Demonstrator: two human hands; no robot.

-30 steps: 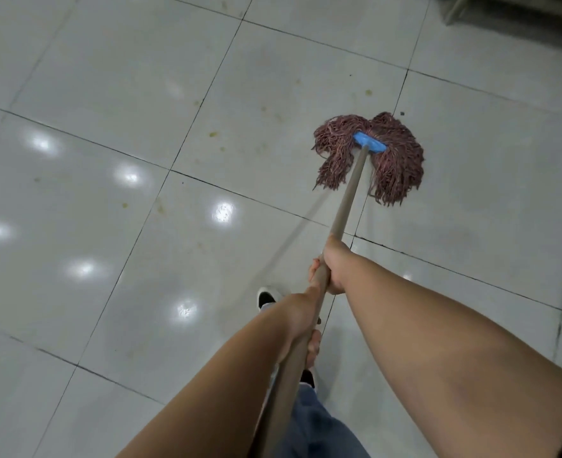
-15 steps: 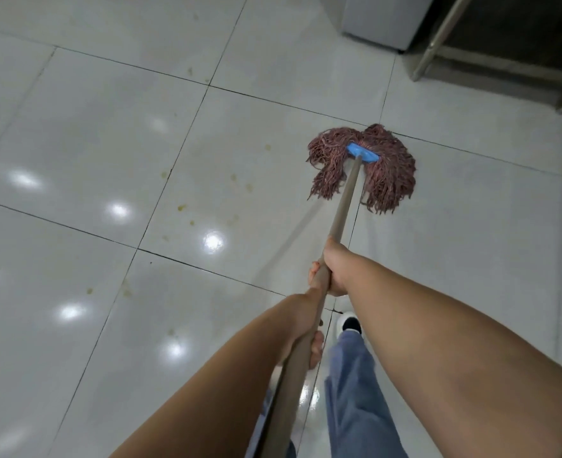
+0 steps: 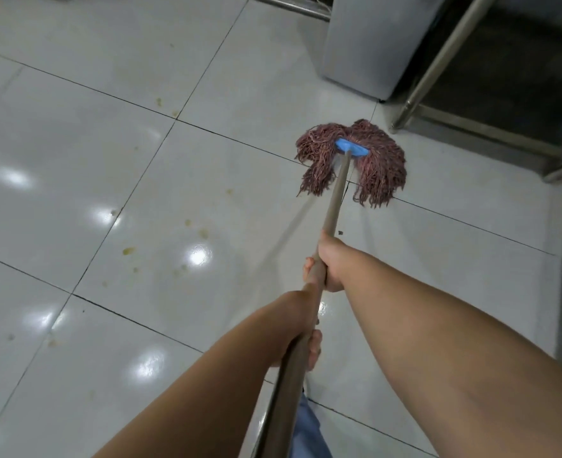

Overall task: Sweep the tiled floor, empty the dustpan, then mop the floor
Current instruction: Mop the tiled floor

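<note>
A string mop with reddish-brown strands (image 3: 372,166) and a blue head clip (image 3: 350,147) lies spread on the glossy white tiled floor (image 3: 75,143), across a grout line. Its long brown handle (image 3: 335,200) runs down toward me. My right hand (image 3: 331,262) grips the handle further down its length. My left hand (image 3: 306,338) grips it nearer my body, its fingers partly hidden behind the handle. Yellowish stains (image 3: 193,226) dot the tiles left of the mop.
A grey cabinet or appliance (image 3: 372,44) stands just beyond the mop. A metal frame with slanted legs (image 3: 438,64) and a low bar (image 3: 491,137) sits at the upper right. My blue trouser leg (image 3: 306,431) shows at the bottom.
The mop has been pushed forward across the tiles toward the grey cabinet and metal frame. I have stepped along with it, and both hands keep their grip on the handle.
</note>
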